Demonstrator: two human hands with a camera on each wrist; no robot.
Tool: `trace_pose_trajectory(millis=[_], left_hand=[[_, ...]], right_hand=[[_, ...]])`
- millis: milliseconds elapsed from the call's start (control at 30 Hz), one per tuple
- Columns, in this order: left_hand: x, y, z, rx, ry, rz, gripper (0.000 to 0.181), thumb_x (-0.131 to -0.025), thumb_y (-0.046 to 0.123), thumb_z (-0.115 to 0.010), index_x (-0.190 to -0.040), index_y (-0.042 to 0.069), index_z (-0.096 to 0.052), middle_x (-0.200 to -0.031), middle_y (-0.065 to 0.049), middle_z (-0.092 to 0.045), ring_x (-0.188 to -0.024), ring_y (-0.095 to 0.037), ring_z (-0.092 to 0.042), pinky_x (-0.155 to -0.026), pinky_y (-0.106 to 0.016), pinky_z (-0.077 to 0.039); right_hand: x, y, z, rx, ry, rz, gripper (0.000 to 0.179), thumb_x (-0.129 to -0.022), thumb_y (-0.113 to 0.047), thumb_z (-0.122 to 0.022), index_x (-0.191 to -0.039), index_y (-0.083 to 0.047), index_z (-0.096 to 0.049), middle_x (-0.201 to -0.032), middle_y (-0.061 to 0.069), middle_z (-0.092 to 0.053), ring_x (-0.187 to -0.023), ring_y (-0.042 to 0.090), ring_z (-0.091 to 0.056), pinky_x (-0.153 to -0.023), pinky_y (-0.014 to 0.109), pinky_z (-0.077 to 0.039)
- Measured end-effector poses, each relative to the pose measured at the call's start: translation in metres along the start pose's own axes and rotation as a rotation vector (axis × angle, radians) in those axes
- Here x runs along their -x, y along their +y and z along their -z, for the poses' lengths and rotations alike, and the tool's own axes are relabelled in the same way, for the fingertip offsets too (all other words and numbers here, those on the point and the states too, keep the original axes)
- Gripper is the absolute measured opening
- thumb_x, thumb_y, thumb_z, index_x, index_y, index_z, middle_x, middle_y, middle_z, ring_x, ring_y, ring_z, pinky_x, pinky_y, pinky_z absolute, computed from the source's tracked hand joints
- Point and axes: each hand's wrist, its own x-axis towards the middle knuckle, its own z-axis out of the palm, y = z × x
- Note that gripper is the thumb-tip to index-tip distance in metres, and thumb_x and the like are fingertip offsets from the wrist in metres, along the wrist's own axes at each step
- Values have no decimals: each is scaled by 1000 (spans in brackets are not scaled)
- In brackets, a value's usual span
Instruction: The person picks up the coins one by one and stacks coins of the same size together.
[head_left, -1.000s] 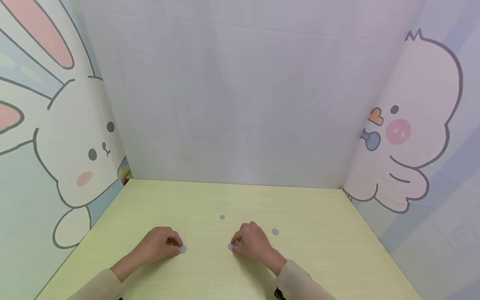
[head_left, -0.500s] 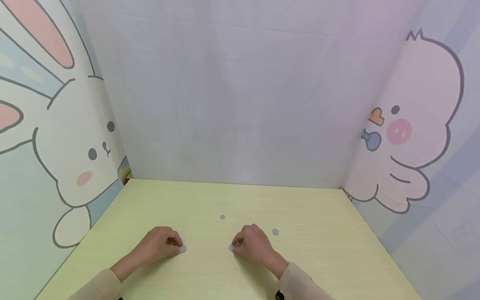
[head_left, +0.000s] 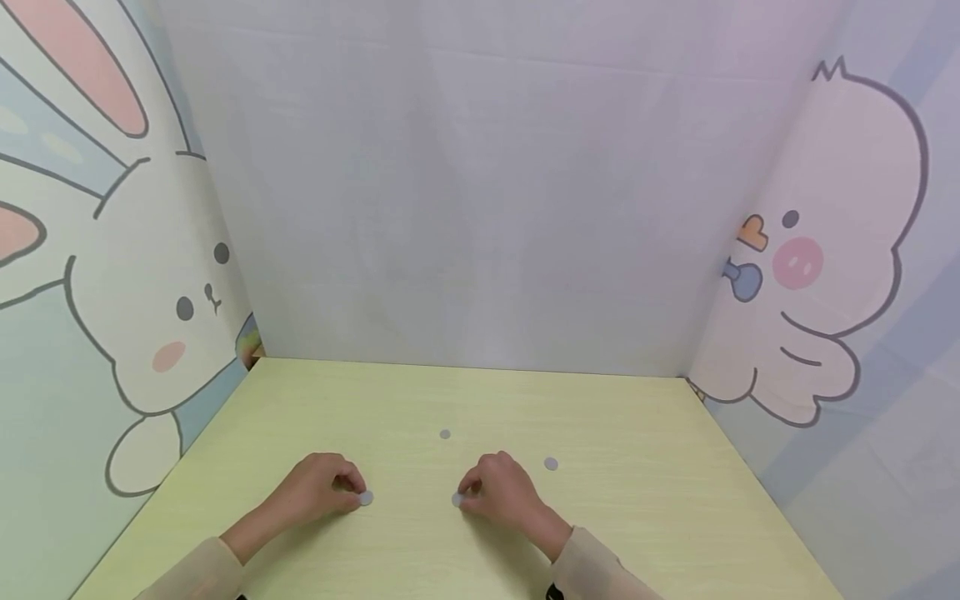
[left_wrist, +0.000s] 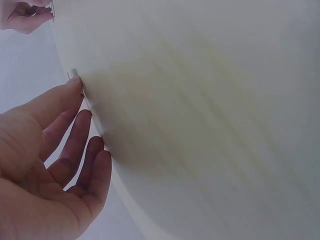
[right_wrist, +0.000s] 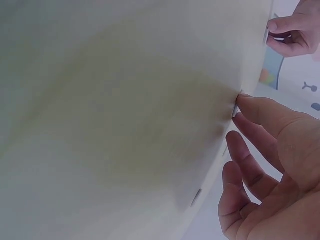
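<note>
left hand (head_left: 326, 485) pinching left disc (head_left: 367, 498) | right hand (head_left: 501, 493) got right disc (head_left: 457, 500), same thumb-and-finger pinch | both round, no long axis, gap between, well short of the table's (head_left: 622, 450) far edge

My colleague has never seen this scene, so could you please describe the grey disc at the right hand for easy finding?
On the pale yellow table, find the person's right hand. On the side facing the left hand, it pinches a small grey disc. Of the four such discs, only this one touches the right hand.
</note>
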Motion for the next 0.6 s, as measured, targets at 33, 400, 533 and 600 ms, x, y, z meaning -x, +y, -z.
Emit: trace_pose_trajectory(millis=[33,400,533,600], left_hand=[[0,0,0,1,0,1,15,-84,20,-91,-88,23,-78,-86,13,-68,-79,-2,-58,-73,-26,-50],[1,1,1,-3,3,2,15,-83,20,-91,-89,22,-78,-86,13,-68,-79,-3,-58,-72,-27,-50],[1,1,1,-3,4,6,15,-83,19,-91,-89,22,-78,-86,13,-68,-78,-1,-57,-72,-26,-50],[1,1,1,-5,5,6,15,-83,19,-91,-89,22,-78,-86,13,-68,-78,-1,-57,-72,-26,-50]], right_hand=[[0,-1,0,1,-2,-1,8,-81,-20,-92,-87,-20,-86,-76,-12,-70,-72,0,-46,-70,20,-40],[-3,-5,-4,18,-7,-19,7,-83,-23,-92,-86,-22,-86,-77,-13,-69,-74,0,-47,-71,20,-42],[-4,-7,-3,13,-8,-25,5,-84,-23,-90,-86,-21,-86,-78,-12,-69,-75,0,-48,-72,21,-43],[-4,-8,-3,12,-5,-22,5,-84,-23,-90,-86,-21,-86,-78,-12,-70,-75,0,-49,-73,21,-44]])
